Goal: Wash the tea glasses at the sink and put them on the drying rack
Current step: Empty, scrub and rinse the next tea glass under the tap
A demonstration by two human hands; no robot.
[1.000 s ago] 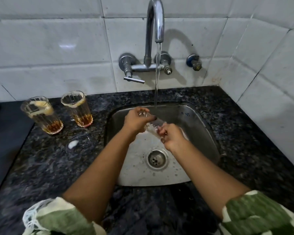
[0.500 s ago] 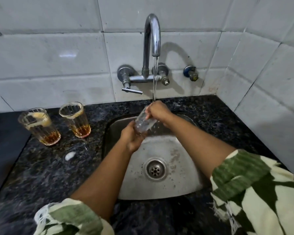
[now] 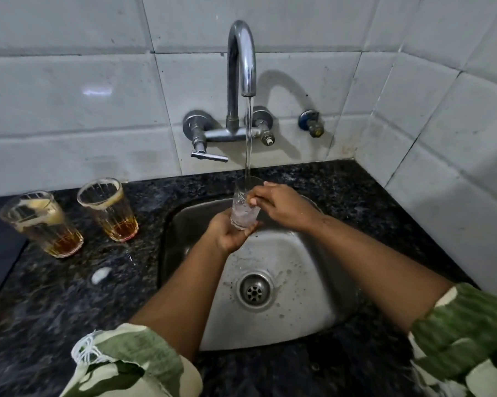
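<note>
**One glass under the tap, two waiting**

One glass (image 3: 245, 206) is held upright over the sink (image 3: 298, 282), beneath the stream from the tap (image 3: 241, 61). Its base is cupped from below by the left hand (image 3: 230, 234), closed around it. Its rim is pinched by the right hand (image 3: 281, 206), fingers reaching inside. Two glasses (image 3: 41, 223) (image 3: 108, 209) with tea dregs are set on the counter (image 3: 55, 296), left of the sink.
</note>
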